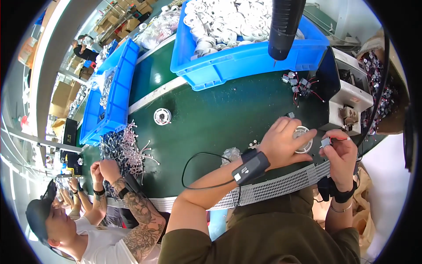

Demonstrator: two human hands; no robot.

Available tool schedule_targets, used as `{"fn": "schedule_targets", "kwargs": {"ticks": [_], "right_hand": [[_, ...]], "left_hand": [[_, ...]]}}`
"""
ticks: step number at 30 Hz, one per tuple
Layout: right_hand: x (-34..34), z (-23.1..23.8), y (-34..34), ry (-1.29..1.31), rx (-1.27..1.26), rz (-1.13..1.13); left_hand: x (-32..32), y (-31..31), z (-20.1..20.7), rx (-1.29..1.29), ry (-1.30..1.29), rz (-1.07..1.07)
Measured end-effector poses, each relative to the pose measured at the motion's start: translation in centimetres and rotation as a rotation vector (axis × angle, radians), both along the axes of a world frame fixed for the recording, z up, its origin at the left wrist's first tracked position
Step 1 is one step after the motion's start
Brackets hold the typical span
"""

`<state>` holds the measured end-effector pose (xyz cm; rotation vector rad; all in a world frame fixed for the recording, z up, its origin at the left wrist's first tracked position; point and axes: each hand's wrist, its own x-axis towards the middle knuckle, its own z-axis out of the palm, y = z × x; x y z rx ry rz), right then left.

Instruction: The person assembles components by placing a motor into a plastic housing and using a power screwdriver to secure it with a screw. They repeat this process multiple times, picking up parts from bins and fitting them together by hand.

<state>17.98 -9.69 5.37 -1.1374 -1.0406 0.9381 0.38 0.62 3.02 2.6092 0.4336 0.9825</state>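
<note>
Beneath the curved fingers of the left hand, I see a white round part partly covered, with one digit lying across it; whether they grip it or only rest on it, I cannot tell. Just to the right of those fingers, the right hand pinches a small grey block between thumb and fingertips, a red wire trailing over the fingers.

Beyond the left fingers, I find a large blue bin heaped with white plastic parts, many of them round. A black power tool hangs in front of it, tip downward. Between that bin and the right fingers, small grey components with red wires lie in a loose cluster. Farther out past the right fingers, a cardboard box holds a mass of small dark, grey and red pieces, too crowded for me to tell apart.

Well to the left of the left fingers, a second blue bin contains clear plastic and small pieces, blurred from my view. Bundled wires are piled just outside its near end.
</note>
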Motion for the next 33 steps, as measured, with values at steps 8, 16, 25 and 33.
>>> {"fn": "schedule_targets", "kwargs": {"ticks": [8,16,25,33], "right_hand": [[0.3,0.1,1.2,0.014,0.058,-0.042],[0.8,0.9,2.1,-0.193,-0.103,0.096],[-0.2,1.5,2.9,-0.789,0.055,0.185],[1.3,1.4,3.1,-0.740,0.111,0.150]], "left_hand": [[2.0,0.4,1.0,-0.025,0.209,0.003],[-0.4,0.9,-0.4,-0.375,0.023,-0.068],[0.1,0.3,-1.0,-0.448,-0.026,-0.146],[0.7,0.3,-0.1,-0.270,0.055,0.069]]}}
